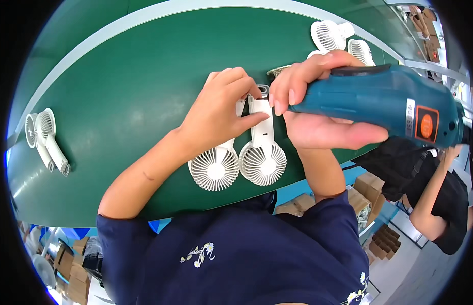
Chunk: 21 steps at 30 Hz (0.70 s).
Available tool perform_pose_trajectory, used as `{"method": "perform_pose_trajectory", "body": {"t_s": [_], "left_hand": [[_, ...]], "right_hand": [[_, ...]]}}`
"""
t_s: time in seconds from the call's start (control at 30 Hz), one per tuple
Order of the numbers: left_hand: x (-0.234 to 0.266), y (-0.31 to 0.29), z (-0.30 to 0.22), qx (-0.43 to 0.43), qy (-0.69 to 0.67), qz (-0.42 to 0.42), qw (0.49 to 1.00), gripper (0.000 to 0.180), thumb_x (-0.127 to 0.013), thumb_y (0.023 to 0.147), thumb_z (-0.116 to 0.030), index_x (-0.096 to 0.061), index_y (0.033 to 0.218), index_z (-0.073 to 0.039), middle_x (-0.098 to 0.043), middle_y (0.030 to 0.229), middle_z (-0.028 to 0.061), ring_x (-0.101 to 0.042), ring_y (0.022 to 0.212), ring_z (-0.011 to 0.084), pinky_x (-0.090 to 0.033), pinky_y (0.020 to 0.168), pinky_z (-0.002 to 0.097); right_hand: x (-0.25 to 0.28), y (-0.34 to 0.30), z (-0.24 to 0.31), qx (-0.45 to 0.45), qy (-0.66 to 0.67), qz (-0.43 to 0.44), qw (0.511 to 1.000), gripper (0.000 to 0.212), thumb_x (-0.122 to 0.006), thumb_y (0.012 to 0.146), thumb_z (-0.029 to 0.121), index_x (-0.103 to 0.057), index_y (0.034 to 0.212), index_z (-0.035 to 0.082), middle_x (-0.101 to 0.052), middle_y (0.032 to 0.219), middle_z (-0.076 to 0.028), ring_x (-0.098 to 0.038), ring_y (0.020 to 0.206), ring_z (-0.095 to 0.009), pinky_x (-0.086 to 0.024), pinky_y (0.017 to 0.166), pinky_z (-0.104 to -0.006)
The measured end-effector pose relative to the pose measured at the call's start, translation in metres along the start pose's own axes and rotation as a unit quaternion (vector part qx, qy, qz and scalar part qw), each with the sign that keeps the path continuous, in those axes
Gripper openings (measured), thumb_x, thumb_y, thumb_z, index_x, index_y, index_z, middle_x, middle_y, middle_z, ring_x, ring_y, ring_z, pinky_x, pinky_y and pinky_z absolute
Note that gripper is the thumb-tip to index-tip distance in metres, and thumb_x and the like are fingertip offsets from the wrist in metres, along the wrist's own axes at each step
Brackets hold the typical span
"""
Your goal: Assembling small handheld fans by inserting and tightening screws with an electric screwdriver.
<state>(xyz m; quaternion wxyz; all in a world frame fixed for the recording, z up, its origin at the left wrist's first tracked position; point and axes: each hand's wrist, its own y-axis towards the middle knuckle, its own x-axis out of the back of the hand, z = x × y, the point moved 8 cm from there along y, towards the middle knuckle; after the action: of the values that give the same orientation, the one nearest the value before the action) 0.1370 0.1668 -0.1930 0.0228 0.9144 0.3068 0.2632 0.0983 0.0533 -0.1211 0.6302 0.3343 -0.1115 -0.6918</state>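
My right hand (318, 107) is wrapped around a teal electric screwdriver (379, 99), held nearly level. Its front end is hidden by my fingers, close to the upper part of a white handheld fan (262, 165). That fan lies on the green table with its round grille toward me. My left hand (221, 107) grips this fan's handle, index finger near its top end and thumb on its face. Just left of it lies a second white handheld fan (214, 170), its handle partly under my left hand.
On the far left, two white fans (46, 124) lie together on the green table (119, 86). Several more fans (327, 36) lie at the back right. A small dish (278, 71) is partly hidden behind my right hand. To the right is another person (434, 203).
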Motion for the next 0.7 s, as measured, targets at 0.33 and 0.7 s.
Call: {"method": "perform_pose_trajectory", "body": {"t_s": [0.33, 0.7], "left_hand": [[0.001, 0.001, 0.0, -0.009, -0.001, -0.014, 1.0, 0.029, -0.083, 0.073, -0.018, -0.063, 0.091, -0.007, -0.054, 0.086, 0.0056, -0.053, 0.083, 0.0242, -0.041, 0.085, 0.0355], [-0.004, 0.003, 0.002, 0.008, 0.017, 0.003, 1.0, 0.029, -0.083, 0.074, -0.017, -0.063, 0.093, -0.007, -0.055, 0.088, 0.0057, -0.054, 0.087, 0.0258, -0.042, 0.084, 0.036]], "right_hand": [[-0.001, -0.005, -0.01, -0.042, -0.041, -0.038, 0.998, 0.111, -0.046, 0.062, 0.099, -0.049, 0.114, 0.001, -0.054, 0.067, -0.01, -0.053, 0.047, -0.021, -0.05, 0.047, -0.0344], [0.0, -0.005, 0.007, 0.04, -0.015, 0.019, 0.999, 0.106, -0.046, 0.072, 0.094, -0.048, 0.126, 0.004, -0.056, 0.071, -0.01, -0.055, 0.049, -0.021, -0.048, 0.045, -0.0346]]}}
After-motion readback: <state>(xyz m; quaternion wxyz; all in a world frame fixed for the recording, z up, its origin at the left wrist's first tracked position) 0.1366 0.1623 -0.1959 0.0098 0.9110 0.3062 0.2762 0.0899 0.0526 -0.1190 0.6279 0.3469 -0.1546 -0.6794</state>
